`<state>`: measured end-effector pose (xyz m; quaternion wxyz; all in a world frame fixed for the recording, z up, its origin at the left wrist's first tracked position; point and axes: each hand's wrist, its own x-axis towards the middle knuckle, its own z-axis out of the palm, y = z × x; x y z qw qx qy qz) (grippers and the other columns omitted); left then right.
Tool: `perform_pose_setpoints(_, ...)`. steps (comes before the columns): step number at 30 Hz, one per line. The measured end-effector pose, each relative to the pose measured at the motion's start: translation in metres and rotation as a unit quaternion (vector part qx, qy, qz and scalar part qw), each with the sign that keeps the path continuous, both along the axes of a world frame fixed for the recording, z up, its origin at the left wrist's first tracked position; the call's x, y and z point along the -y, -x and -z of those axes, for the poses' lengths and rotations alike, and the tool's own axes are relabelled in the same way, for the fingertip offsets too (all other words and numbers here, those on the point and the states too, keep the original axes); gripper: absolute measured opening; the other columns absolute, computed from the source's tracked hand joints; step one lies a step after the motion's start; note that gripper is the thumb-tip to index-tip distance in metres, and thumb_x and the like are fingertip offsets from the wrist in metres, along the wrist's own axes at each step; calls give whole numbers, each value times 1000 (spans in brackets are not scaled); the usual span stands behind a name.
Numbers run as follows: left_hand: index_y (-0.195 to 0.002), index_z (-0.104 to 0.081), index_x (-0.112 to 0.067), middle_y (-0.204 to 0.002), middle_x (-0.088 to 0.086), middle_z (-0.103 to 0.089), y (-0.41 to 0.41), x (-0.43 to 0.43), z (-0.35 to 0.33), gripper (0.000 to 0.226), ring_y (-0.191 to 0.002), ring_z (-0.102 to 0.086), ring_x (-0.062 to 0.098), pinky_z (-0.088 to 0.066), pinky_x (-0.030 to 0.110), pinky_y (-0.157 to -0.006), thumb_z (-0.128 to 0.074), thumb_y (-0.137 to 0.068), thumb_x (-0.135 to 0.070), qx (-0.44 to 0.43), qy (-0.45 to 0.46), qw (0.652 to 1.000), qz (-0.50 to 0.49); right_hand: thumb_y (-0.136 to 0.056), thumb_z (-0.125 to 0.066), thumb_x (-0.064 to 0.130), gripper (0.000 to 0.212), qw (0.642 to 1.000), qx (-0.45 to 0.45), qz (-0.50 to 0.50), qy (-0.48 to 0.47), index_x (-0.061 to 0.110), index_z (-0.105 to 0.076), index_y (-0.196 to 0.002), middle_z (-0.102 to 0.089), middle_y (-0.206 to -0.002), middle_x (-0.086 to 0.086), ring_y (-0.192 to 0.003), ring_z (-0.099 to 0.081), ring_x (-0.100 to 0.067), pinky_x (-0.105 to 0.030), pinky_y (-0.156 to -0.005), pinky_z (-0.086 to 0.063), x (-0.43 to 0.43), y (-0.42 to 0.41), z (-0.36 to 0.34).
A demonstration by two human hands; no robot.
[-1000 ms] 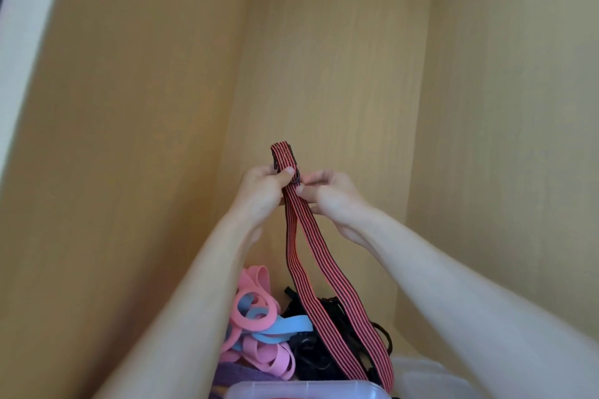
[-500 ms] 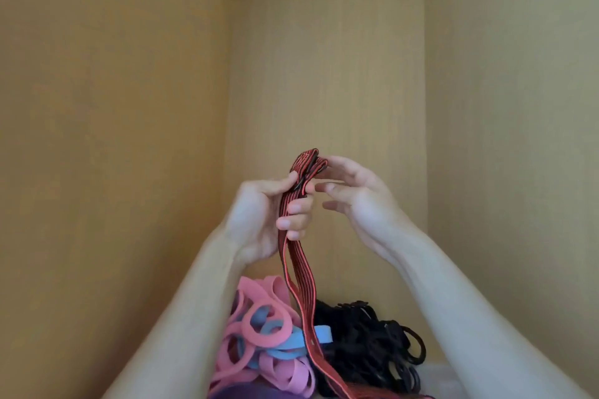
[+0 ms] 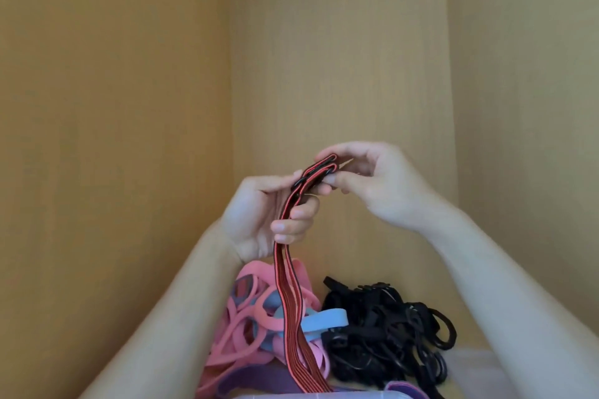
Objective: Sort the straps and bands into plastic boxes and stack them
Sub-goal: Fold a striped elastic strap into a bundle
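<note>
Step in hand, as judged: folding the red-and-black striped strap (image 3: pixel 288 285) into a bundle ahead of boxing.

Found raised in front of the wooden back panel (image 3: pixel 340 58), doubled at the top into 2 stacked loops, with 2 runs hanging down over the pink bands (image 3: pixel 243 317) and out past the bottom edge of view. Gripped by the left hand (image 3: pixel 259 217), fingers curled round the runs just below the fold, thumb laid along the top. Pinched at the folded end by the right hand (image 3: pixel 382 185), thumb over and fingertips under. Black slider (image 3: pixel 299 183) seen between the 2 hands.

Also noted below: blue band (image 3: pixel 327 319) among the pink, heap of black straps (image 3: pixel 389 327) just to the right, purple band (image 3: pixel 256 382) in front, pale rim of a plastic box (image 3: pixel 275 396) at the bottom edge.

Recommended:
- Hold the fold flat in the right pinch.
- Feed the hanging runs up through the left hand in equal lengths.
- Lay each fold square on the last, edges aligned.
- Leave the slider outside the stack to avoid a lump.
- Lift the tail clear of the pink bands to prevent dragging 1 along.
- Squeeze the finished bundle before lowering into a box.

Risk, as judged: elastic springing open on a slack grip
</note>
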<state>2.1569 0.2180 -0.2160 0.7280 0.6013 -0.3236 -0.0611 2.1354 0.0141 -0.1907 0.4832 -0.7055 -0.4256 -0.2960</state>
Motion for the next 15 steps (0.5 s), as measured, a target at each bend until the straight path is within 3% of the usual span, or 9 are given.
perform_pose_setpoints(2,-125,-50,-8,-78,6,-58,-1,4,0,34,-49,-60,10,-48,23,-44,-50,-102,-33,6,12,999,-35,-89,-70,11,23,998,25,56,12,34,-73,-89,-76,-87,7,-83,-69,-19,-35,-84,-54,-1,-2,2)
perform_pose_setpoints(6,-123,-54,-5,-84,8,-56,3,12,-2,41,-51,-55,10,-44,21,-45,-50,-101,-39,31,-22,998,-50,-92,-63,4,38,995,30,94,4,41,-70,-82,-71,-80,25,-74,-63,5,-9,-75,-45,-2,-4,3)
perform_pose_setpoints(11,-123,-64,0,-87,9,-65,4,16,-3,44,-56,-44,14,-38,23,-45,-56,-96,-34,54,-4,999,-6,-93,-63,2,37,996,-15,83,-27,38,-71,-91,-75,-79,8,-76,-70,-4,-27,-82,-54,-3,-7,4)
perform_pose_setpoints(15,-121,-66,0,-88,11,-65,4,19,-3,44,-54,-41,13,-38,22,-44,-48,-102,-35,56,-15,998,-15,-92,-65,-2,31,997,-42,31,-55,27,-74,-98,-75,-83,3,-69,-67,-2,-19,-76,-52,-1,-2,3)
